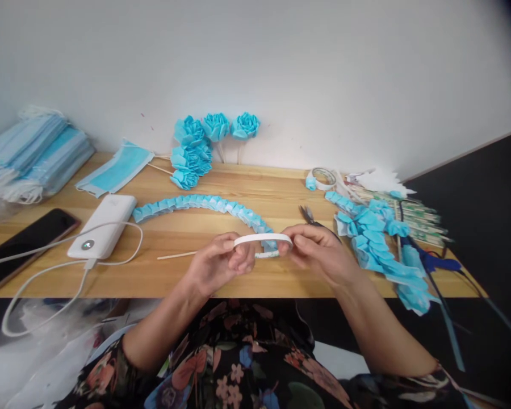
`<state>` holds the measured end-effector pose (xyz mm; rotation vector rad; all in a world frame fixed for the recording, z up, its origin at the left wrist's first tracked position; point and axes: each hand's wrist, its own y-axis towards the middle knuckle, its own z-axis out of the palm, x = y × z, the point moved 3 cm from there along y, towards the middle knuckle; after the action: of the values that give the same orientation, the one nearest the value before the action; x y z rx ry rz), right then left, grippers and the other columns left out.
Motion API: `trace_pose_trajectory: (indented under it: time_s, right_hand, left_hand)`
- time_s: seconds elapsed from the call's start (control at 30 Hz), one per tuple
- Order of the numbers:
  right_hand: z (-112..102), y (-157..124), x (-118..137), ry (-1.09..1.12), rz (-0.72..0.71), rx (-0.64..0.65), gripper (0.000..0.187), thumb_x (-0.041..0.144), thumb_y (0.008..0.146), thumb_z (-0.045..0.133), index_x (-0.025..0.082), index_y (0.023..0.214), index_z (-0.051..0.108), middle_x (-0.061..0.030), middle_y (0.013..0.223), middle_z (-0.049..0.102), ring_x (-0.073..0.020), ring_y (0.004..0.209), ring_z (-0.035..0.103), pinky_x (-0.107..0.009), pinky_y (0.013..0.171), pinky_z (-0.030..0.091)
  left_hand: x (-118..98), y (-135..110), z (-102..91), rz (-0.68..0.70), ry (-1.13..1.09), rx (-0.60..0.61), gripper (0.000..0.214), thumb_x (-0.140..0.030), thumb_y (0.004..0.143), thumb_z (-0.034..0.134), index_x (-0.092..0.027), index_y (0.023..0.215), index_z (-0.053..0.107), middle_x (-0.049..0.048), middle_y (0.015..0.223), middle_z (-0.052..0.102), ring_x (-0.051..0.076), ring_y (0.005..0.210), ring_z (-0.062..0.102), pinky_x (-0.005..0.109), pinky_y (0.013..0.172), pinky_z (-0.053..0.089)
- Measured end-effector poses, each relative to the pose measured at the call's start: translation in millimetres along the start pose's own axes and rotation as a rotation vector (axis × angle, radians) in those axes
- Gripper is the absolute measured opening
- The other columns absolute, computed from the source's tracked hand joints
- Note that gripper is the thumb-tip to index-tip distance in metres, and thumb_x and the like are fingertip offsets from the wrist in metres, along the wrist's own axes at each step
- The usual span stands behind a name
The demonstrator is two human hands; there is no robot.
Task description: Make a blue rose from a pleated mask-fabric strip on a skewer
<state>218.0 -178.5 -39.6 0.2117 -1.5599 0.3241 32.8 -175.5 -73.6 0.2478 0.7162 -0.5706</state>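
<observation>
A narrow white strip [263,238], bowed upward in the middle, is stretched between my two hands above the table. My left hand [227,254] pinches its left end between thumb and fingers. At the other end, my right hand [313,247] has its thumb and fingertips closed on the strip. Beneath the hands lies a thin wooden stick [176,256], partly hidden, with a green-printed white piece [267,255] showing in line with it. Just beyond, a long pleated blue band [204,202] curves across the table, its right end passing behind the strip.
Blue folded flowers [190,130] on sticks stand against the wall. Left are stacked masks [36,150], a single mask [117,167], a power bank [104,224] and a phone [29,244]. Right are scissors [309,215], a tape roll [323,178], pleated blue pieces [375,244] and a blue-handled tool [440,262].
</observation>
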Motion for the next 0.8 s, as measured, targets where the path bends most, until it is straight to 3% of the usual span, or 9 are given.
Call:
trace_pose_trajectory:
  time_s: [0.07,0.13,0.2,0.3,0.47,0.67,0.8]
  right_hand:
    - [1,-1,-14,0.193,0.032,-0.005,0.032,0.050,0.079,0.075,0.019,0.087,0.073,-0.0035,0.076,0.069,-0.0080,0.051,0.048,-0.023,0.049,0.037]
    - [5,-1,-25,0.310,0.048,0.018,0.034,0.052,0.076,0.078,0.019,0.082,0.072,-0.0037,0.074,0.068,-0.0110,0.058,0.055,-0.024,0.053,0.042]
    - [10,-1,-31,0.362,0.036,0.044,0.035,0.052,0.075,0.078,0.018,0.073,0.070,-0.0032,0.070,0.065,-0.0129,0.064,0.058,-0.024,0.055,0.044]
    - [13,-2,-28,0.337,0.020,0.055,0.037,0.052,0.076,0.077,0.017,0.071,0.067,-0.0010,0.065,0.060,-0.0102,0.057,0.051,-0.023,0.053,0.040]
    - [5,-4,-14,0.059,0.050,0.035,0.038,0.053,0.080,0.072,0.016,0.074,0.066,0.0022,0.061,0.054,-0.0059,0.049,0.037,-0.023,0.048,0.027]
    - [7,-5,5,-0.386,-0.045,0.088,0.031,0.045,0.087,0.064,0.016,0.075,0.069,-0.0003,0.067,0.059,-0.0096,0.060,0.045,-0.024,0.056,0.033]
    - [17,-6,19,-0.546,-0.132,0.079,0.025,0.036,0.090,0.062,0.017,0.076,0.071,0.0001,0.068,0.063,-0.0087,0.059,0.047,-0.022,0.056,0.034]
  left_hand:
    - [1,-1,0.4,0.008,-0.050,0.033,0.038,-0.042,0.074,0.072,-0.017,0.052,0.052,-0.0032,0.046,0.034,0.011,0.050,0.040,0.027,0.052,0.031]
    - [5,-3,-0.9,-0.025,-0.083,0.094,0.038,-0.043,0.075,0.070,-0.017,0.053,0.053,-0.0031,0.046,0.033,0.011,0.049,0.039,0.027,0.050,0.031]
    - [11,-5,-4.1,-0.054,-0.090,0.134,0.036,-0.043,0.078,0.069,-0.017,0.056,0.056,-0.0023,0.047,0.037,0.011,0.049,0.041,0.027,0.050,0.031]
    - [16,-8,-9.7,-0.055,-0.076,0.105,0.028,-0.041,0.080,0.069,-0.016,0.067,0.064,-0.0015,0.048,0.044,0.012,0.050,0.046,0.026,0.050,0.033]
    - [15,-11,-12.1,-0.107,0.038,0.052,0.025,-0.037,0.078,0.075,-0.013,0.080,0.074,0.0003,0.050,0.054,0.011,0.050,0.049,0.026,0.054,0.035]
    - [9,-11,-14.6,-0.215,0.355,0.021,0.026,-0.038,0.079,0.074,-0.013,0.085,0.077,0.0011,0.059,0.061,0.009,0.056,0.051,0.025,0.058,0.034]
    - [8,-8,-11.2,-0.234,0.451,0.027,0.025,-0.037,0.080,0.073,-0.013,0.088,0.077,0.0003,0.061,0.061,0.009,0.057,0.050,0.024,0.056,0.033]
